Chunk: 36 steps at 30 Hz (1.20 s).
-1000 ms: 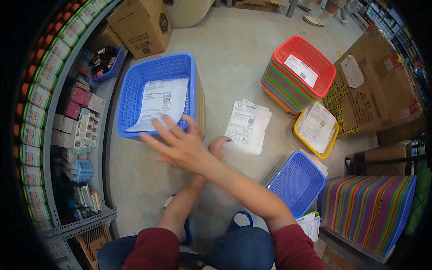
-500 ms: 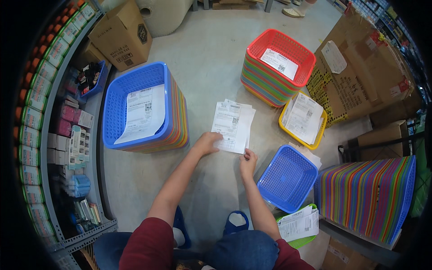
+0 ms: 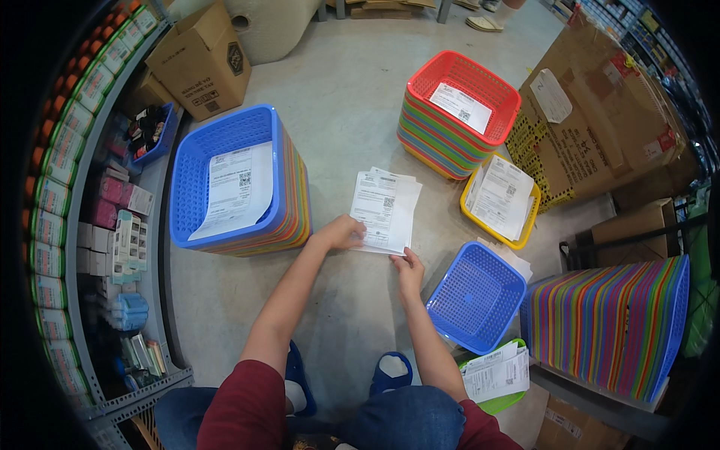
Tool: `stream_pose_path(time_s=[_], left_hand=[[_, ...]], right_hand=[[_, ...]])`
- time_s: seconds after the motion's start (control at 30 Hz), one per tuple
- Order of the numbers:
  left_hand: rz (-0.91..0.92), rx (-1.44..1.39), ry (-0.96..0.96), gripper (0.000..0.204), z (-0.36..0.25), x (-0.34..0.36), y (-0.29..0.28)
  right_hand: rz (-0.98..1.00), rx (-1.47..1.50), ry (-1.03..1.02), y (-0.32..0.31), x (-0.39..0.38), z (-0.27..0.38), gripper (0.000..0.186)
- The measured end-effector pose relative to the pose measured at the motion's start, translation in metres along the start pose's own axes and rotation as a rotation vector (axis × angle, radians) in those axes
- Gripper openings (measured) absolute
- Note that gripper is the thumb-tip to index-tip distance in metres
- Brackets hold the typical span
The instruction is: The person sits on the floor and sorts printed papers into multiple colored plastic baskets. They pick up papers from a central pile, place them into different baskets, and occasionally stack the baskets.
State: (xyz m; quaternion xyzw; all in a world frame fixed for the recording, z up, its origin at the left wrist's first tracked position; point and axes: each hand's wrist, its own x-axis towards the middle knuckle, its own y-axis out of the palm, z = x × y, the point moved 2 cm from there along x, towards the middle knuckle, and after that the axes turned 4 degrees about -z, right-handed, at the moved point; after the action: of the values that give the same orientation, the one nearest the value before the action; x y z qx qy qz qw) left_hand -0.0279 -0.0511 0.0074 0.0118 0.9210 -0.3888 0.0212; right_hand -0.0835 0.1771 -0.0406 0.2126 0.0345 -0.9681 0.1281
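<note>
A small stack of printed paper sheets (image 3: 384, 206) is in front of me over the floor, its edges not quite lined up. My left hand (image 3: 343, 232) grips the stack at its lower left edge. At the lower right corner, my right hand (image 3: 407, 268) pinches the sheets between thumb and fingers. Left of the stack stands a tall pile of nested baskets, with a blue basket (image 3: 277, 142) on top holding printed sheets. To the right lie an upright-facing blue basket (image 3: 478, 296) with nothing in it and a yellow basket (image 3: 531, 225) filled with papers.
A red basket (image 3: 508, 112) tops another pile at the far right. Near my right knee is a green basket (image 3: 510, 405) with papers. Many nested baskets (image 3: 607, 326) lie sideways on the right. A metal shelf (image 3: 161, 300) borders the left; a large carton (image 3: 600, 120) stands far right.
My right fingers have shifted slightly left along the bottom edge of the sheets. The left hand keeps its grip, and the whole view has shifted a little.
</note>
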Motion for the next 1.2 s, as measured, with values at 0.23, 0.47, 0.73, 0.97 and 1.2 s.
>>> stream_pose_path(time_s=[0.23, 0.47, 0.73, 0.97, 1.2], left_hand=[[-0.344, -0.007, -0.296, 0.014, -0.029, 0.002, -0.002], [-0.399, -0.122, 0.468, 0.028, -0.18, 0.02, 0.075], [0.243, 0.046, 0.528, 0.021, -0.256, 0.011, 0.141], [0.354, 0.101, 0.391, 0.027, -0.265, 0.005, 0.116], [-0.911, -0.233, 0.581, 0.028, -0.215, -0.031, 0.045]], right_hand=[[0.079, -0.293, -0.427, -0.042, -0.063, 0.075, 0.042], [0.06, -1.296, -0.605, -0.185, -0.159, 0.089, 0.047], [0.088, -1.247, -0.723, -0.231, -0.141, 0.059, 0.021], [-0.164, -1.142, -1.054, -0.216, -0.161, 0.105, 0.024], [-0.034, -1.016, -1.433, -0.167, -0.163, 0.244, 0.031]])
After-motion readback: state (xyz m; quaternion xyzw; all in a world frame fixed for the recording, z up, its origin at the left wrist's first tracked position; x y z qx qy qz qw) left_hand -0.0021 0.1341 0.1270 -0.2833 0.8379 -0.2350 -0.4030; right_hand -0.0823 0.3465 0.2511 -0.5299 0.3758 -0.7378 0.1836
